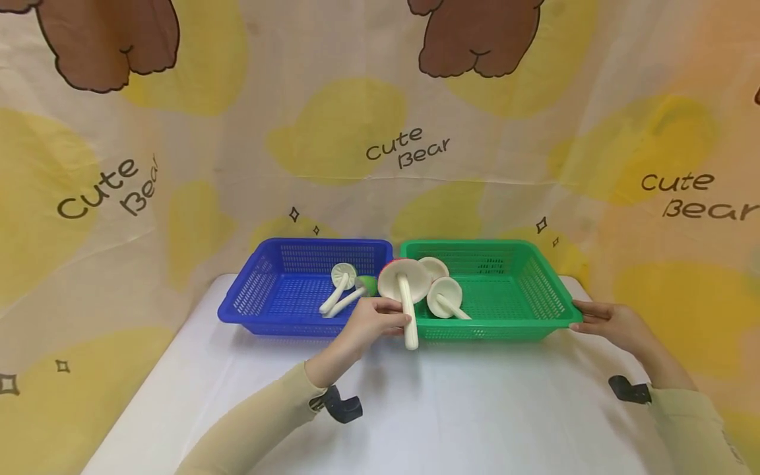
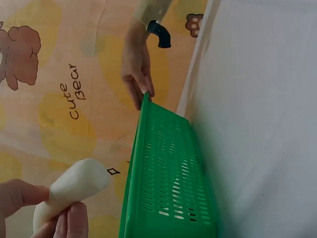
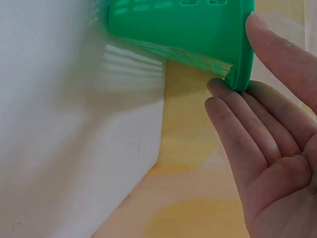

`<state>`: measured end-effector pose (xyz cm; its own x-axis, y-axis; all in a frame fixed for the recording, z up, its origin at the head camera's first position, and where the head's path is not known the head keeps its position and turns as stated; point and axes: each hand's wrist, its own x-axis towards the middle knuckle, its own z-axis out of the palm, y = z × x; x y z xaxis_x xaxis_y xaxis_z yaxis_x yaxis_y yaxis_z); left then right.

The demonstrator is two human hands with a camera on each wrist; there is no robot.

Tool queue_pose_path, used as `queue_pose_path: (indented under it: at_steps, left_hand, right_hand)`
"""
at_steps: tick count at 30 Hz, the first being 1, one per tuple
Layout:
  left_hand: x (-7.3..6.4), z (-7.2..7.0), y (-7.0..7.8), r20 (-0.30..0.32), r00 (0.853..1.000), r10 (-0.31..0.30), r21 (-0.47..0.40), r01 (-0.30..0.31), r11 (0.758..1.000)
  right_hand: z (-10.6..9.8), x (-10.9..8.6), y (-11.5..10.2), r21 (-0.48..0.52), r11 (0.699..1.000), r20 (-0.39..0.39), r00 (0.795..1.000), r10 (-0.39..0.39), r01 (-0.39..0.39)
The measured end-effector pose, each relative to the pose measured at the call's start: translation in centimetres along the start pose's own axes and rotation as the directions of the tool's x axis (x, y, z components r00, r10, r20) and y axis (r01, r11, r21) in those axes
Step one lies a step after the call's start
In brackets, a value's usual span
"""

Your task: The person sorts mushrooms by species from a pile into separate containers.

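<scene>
My left hand [image 1: 373, 323] pinches the white stem of a large toy mushroom [image 1: 411, 282], its pale underside towards me and a red edge showing on the cap. It is held above the front rims where the two baskets meet. In the left wrist view the thumb and fingers close round the thick stem [image 2: 81, 182]. My right hand [image 1: 614, 324] holds the right front corner of the green basket [image 1: 505, 324]. In the right wrist view the thumb lies on one side of the rim [image 3: 245, 54], fingertips underneath. Two pale-capped mushrooms [image 1: 445, 297] lean inside the green basket.
Left of the green basket stands a blue basket [image 1: 279, 326] holding a green-capped mushroom [image 1: 368, 285] and a pale mushroom [image 1: 343, 276]. Both baskets sit on a white-covered table [image 1: 451, 402]. Behind them hangs a bear-print cloth [image 1: 332, 145].
</scene>
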<state>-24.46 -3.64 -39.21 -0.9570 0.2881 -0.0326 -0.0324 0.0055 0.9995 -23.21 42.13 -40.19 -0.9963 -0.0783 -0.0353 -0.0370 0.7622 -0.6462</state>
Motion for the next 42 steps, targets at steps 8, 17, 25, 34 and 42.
queue_pose_path:
  at_steps: [8, 17, 25, 34, 42]
  left_hand:
    - [3.3, 2.2, 1.3, 0.059, 0.998, 0.019, -0.022, -0.018, 1.0]
    - [6.0, 4.2, 2.5, 0.07, 0.997, -0.016, -0.01, 0.017, 1.0]
    - [8.7, 5.8, 3.0, 0.025, 0.999, -0.043, -0.029, 0.043, 0.999]
    - [11.9, 7.1, 3.4, -0.045, 0.993, -0.113, -0.073, 0.109, 0.991]
    - [13.6, 8.1, 3.1, -0.051, 0.988, -0.148, -0.071, 0.145, 0.987]
  right_hand:
    - [0.0, 0.1, -0.1, -0.005, 1.0, -0.005, 1.0, 0.007, -0.007]
    - [-0.1, 0.4, 0.4, 0.011, 1.0, -0.007, 1.0, 0.003, -0.003]
    - [0.0, 0.3, 0.4, 0.022, 1.0, -0.005, 1.0, 0.008, -0.008]
    - [0.1, 0.3, 0.2, 0.027, 1.0, 0.008, 1.0, 0.01, -0.01]
    - [0.0, 0.2, 0.1, 0.021, 1.0, -0.003, 1.0, 0.019, -0.019]
